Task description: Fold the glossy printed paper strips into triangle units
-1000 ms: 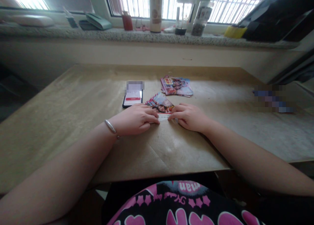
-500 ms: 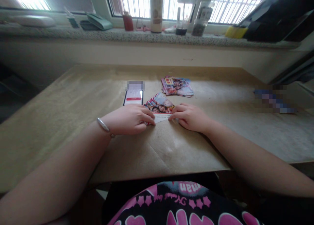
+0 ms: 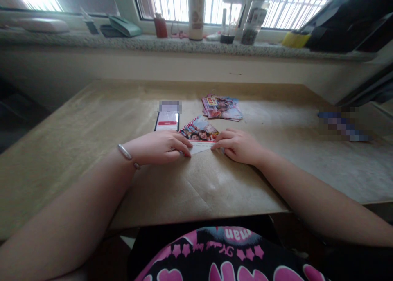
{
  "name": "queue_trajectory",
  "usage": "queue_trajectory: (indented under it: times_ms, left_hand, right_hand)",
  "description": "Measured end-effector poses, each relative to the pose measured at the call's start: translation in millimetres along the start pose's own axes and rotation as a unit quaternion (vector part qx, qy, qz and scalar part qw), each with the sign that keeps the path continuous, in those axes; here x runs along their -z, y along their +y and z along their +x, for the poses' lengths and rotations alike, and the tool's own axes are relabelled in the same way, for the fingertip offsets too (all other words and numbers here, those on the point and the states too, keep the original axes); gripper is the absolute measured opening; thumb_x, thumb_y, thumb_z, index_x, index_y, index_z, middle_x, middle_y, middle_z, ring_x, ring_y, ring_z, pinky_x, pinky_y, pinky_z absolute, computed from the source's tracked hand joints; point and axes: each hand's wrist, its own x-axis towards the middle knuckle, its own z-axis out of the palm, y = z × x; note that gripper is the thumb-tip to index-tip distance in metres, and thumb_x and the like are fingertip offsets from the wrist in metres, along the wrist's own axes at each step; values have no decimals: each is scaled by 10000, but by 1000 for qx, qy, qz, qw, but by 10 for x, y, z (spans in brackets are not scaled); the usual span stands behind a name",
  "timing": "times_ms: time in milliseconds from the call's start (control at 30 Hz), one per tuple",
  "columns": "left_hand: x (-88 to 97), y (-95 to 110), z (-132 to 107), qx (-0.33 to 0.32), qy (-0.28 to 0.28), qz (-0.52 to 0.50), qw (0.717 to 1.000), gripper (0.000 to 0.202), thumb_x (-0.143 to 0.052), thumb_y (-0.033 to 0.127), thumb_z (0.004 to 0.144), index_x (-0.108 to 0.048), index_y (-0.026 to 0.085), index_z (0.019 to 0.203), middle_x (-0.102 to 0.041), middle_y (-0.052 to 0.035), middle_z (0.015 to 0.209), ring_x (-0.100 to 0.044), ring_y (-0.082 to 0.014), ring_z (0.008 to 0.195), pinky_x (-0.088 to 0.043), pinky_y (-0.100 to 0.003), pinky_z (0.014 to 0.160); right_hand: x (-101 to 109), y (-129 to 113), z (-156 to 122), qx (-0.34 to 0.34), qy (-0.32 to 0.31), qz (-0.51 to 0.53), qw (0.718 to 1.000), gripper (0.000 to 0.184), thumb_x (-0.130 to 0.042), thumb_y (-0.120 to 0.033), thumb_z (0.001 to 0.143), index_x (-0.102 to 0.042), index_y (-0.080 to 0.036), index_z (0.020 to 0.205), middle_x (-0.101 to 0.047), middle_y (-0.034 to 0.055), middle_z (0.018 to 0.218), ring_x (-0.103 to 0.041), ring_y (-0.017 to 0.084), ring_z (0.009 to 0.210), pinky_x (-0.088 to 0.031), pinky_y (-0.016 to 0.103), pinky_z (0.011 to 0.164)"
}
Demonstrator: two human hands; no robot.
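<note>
Facing a broad, tan, smooth-topped table [image 3: 276, 105], set below a grey, speckled stone windowsill [image 3: 129, 42]. Wearing a black shirt [image 3: 211, 252] with pink lettering and pink stars, at the near side of the table. Resting a bare left hand [image 3: 161, 147] and a bare right hand [image 3: 238, 146] on the table, both turned palm down, apart from one another. Having, well off toward the right end of the table, a long, bluish thing [image 3: 340, 125], too blurred to name.

Having also, farther back than the hands, a loose pile of glossy, pink-and-blue printed leaflets [image 3: 224, 108], edges not quite lined up, with a yellow patch on the top one.

Touching with both hands a glossy paper sheet [image 3: 201, 133], printed with a colour photo, a red-and-white striped corner and a white lower margin, lying on the table between the hands, just in front of the pile. Laying left fingertips on the left end of that margin, right fingertips on the right end. Cannot tell, for either hand, whether pinching the sheet or only pressing it.

Reaching no farther than the lower end of a dark-rimmed, upright-set phone [image 3: 167, 120], partly covered by the left hand, its lit screen blurred at the top. Wearing a silver metal bracelet [image 3: 124, 151] on the left wrist.
</note>
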Motion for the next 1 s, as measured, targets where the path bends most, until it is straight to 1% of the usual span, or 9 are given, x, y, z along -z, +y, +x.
queue_trajectory:
  times_ms: [233,467,567,667,733,800,833,900,1000]
  left_hand:
    - [0,-44,-14,9,-7,-13,1000,426,-439,98,802,-745,291,1026,-660,37,1236,-589,-169,1145,-418,-302,1040]
    - [3,-85,-44,22,-16,-12,1000,339,-482,156,823,-773,309,902,-689,55,1181,-618,-158,1065,-461,-283,960]
    - [-2,-92,-43,23,-12,-10,1000,342,-471,159,823,-774,302,892,-689,52,1181,-613,-156,1068,-459,-280,964]
    - [-3,-66,-26,7,-9,-21,1000,363,-431,146,829,-765,276,880,-692,35,1158,-607,-153,1067,-447,-286,987]
    - [-8,-33,-8,11,-4,-24,1000,367,-416,143,831,-752,253,929,-687,3,1139,-600,-162,1065,-441,-298,998]
    - [-24,-4,11,32,11,-13,999,393,-435,156,824,-715,244,1085,-672,-35,1119,-600,-177,1031,-455,-312,970]
    - [-36,5,18,28,9,-8,1000,402,-442,166,830,-704,257,1120,-660,-40,1129,-593,-182,1035,-453,-315,968]
    - [-62,12,27,20,12,1,1000,382,-452,204,860,-701,277,1140,-648,-46,1120,-584,-188,1031,-452,-314,955]
    - [-83,0,26,13,16,2,1000,339,-452,256,904,-717,282,1114,-645,-47,1108,-580,-185,1023,-451,-302,938]
  right_hand:
    - [7,-3,1,-2,-4,7,1000,373,-482,-64,785,-750,-236,980,-692,73,997,-595,212,918,-482,355,815]
    - [-5,5,-8,-11,-5,12,1000,387,-477,-56,777,-742,-244,986,-689,62,1015,-595,200,936,-479,346,830]
    - [-5,4,-13,-11,-4,11,1000,377,-482,-64,777,-738,-246,985,-685,60,1018,-592,199,934,-475,345,829]
    - [-1,-13,-4,-3,-8,-9,1000,342,-493,-81,792,-728,-239,984,-684,63,1019,-585,206,928,-473,342,808]
    - [-5,-33,13,9,-9,-21,1000,327,-499,-88,798,-719,-230,994,-682,66,1024,-577,210,928,-470,342,806]
    - [-17,-53,34,21,-8,-20,1000,333,-500,-91,801,-712,-226,1019,-679,69,1036,-569,214,938,-468,347,818]
    - [-25,-62,45,24,-6,-15,1000,339,-499,-91,801,-710,-226,1031,-677,70,1038,-566,215,943,-467,351,826]
    - [-38,-73,63,28,-5,-6,1000,351,-496,-90,801,-710,-229,1041,-673,70,1041,-562,217,959,-466,358,844]
    - [-38,-69,69,22,-8,-6,1000,358,-495,-82,794,-717,-236,1028,-674,67,1042,-568,216,970,-466,354,853]
